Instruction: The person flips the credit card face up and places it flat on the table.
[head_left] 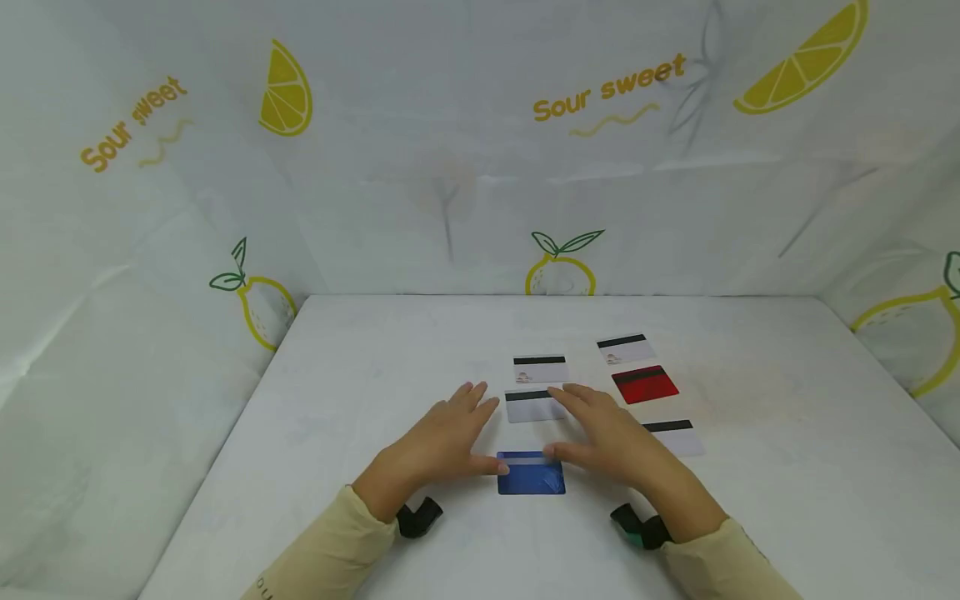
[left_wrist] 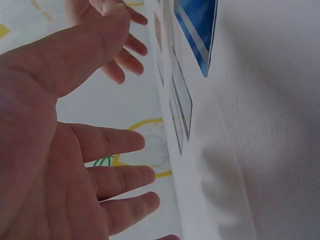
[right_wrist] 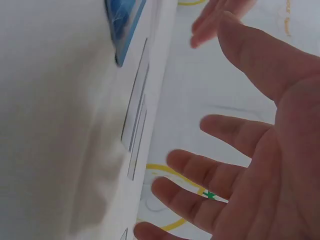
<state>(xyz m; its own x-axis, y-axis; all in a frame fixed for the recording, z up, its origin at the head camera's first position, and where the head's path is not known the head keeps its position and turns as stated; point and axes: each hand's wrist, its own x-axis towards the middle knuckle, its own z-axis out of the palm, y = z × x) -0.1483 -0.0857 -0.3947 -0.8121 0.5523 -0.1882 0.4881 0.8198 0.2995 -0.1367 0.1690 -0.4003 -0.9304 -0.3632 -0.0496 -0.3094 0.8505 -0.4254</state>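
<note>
Both hands hover over the white table with fingers spread and relaxed, holding nothing. Below and between them lies a blue card (head_left: 534,479), its near edge toward me; in the head view the left thumb tip overlaps its left edge and the right thumb its upper right corner. Beyond it, a white card with a dark stripe (head_left: 528,410) lies between the fingertips of the left hand (head_left: 446,433) and the right hand (head_left: 611,437), which partly covers it. The wrist views show a gap between both hands and the cards.
Farther back lies another white striped card (head_left: 542,372). On the right are a white striped card (head_left: 628,352), a red card (head_left: 647,386) and a white card (head_left: 681,440) partly hidden by the right hand. A lemon-printed white cloth (head_left: 420,225) rises behind the table (head_left: 337,350).
</note>
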